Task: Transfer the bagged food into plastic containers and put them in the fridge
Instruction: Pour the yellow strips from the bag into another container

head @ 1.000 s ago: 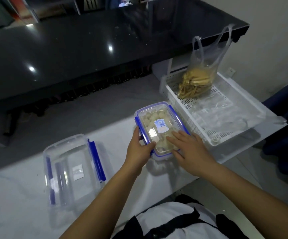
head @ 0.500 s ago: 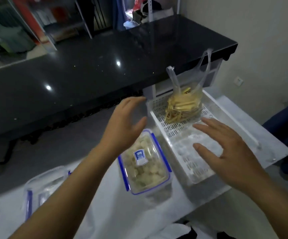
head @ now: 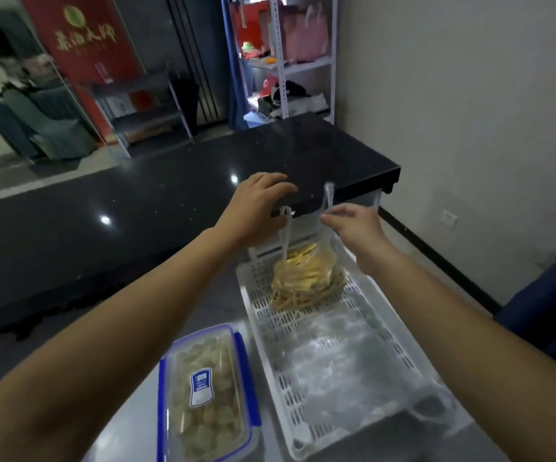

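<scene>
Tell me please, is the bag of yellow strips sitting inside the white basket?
Yes, the bag rests at the far end of the white basket.

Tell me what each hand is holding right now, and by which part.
Both hands are at the bag: left hand at its left handle, right hand at its right handle. Whether either actually grips yet cannot be told.

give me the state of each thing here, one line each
left hand: reaching for the bag's left handle, fingers loosely curled, grip unclear
right hand: at the right handle, grip unclear
bag of yellow strips: in the basket, handles up, still full
white basket: on the table, holds the bag
plastic container: lid on, filled
</scene>
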{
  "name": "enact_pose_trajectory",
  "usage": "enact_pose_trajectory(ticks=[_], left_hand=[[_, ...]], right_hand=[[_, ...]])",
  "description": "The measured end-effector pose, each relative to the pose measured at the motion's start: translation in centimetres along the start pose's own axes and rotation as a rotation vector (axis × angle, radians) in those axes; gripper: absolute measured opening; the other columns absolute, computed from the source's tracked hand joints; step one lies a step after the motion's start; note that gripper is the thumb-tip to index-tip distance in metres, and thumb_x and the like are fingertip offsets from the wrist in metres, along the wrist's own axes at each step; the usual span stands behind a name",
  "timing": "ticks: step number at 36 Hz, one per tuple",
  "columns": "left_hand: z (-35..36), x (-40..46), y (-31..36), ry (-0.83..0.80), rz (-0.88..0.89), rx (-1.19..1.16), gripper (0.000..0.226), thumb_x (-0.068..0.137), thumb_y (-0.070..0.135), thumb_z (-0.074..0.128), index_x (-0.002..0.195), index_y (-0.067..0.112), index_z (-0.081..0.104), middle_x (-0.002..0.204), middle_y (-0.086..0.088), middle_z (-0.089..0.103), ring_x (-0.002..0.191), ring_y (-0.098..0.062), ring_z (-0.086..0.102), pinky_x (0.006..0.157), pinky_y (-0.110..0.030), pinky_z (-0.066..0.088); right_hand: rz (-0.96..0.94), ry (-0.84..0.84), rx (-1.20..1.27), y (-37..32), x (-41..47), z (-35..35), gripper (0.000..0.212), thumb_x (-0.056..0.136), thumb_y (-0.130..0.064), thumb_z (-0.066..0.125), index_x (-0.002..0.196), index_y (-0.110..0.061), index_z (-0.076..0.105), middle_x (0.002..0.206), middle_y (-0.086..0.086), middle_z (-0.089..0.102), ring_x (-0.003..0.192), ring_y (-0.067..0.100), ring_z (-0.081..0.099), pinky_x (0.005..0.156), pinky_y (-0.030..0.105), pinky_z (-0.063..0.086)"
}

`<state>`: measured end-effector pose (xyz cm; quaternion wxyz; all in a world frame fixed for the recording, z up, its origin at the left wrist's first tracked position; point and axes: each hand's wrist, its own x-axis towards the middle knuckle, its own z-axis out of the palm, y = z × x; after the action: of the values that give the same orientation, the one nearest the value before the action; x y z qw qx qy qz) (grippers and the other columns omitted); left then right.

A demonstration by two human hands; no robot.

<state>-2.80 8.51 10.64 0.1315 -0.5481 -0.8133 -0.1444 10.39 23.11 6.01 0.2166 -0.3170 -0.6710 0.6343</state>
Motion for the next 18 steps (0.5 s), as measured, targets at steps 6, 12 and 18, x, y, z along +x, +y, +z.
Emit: enact_pose_trajectory(ticks=[6, 12, 18], left_hand=[[0.3, 0.7, 0.9, -0.047, -0.128, -0.188, 0.077, 0.086, 0.030, 0.076, 0.153, 0.037, 0.037, 0.157, 0.001, 0.038, 0.144, -0.026, 0.029, 0.117, -0.044, 0.024], [1.7, 0.0, 1.3, -0.141, -0.163, -0.346, 0.032, 0.091, 0.025, 0.070, 0.122, 0.030, 0.069, 0.152, 0.008, 0.043, 0.144, -0.019, 0.027, 0.118, -0.052, 0.025], [1.3, -1.6, 1.3, -0.019, -0.264, -0.639, 0.017, 0.095, 0.018, 0.067, 0.109, 0.019, 0.076, 0.123, 0.011, 0.061, 0.113, 0.000, 0.058, 0.093, -0.022, 0.052]], right_hand=[[-0.156, -0.203, -0.010, -1.7, -1.1, 0.3, 0.007, 0.091, -0.018, 0.071, 0.088, -0.014, 0.076, 0.078, -0.004, 0.070, 0.084, 0.013, 0.065, 0.076, 0.027, 0.050], [-0.127, -0.334, 0.093, -2.5, -2.5, 0.0, 0.009, 0.092, -0.018, 0.069, 0.096, -0.015, 0.077, 0.096, 0.006, 0.076, 0.096, 0.017, 0.071, 0.084, 0.029, 0.054], [-0.147, -0.348, 0.152, -2.5, -3.6, 0.3, 0.015, 0.093, -0.014, 0.065, 0.089, -0.022, 0.078, 0.092, -0.003, 0.076, 0.088, 0.006, 0.070, 0.073, 0.017, 0.053]])
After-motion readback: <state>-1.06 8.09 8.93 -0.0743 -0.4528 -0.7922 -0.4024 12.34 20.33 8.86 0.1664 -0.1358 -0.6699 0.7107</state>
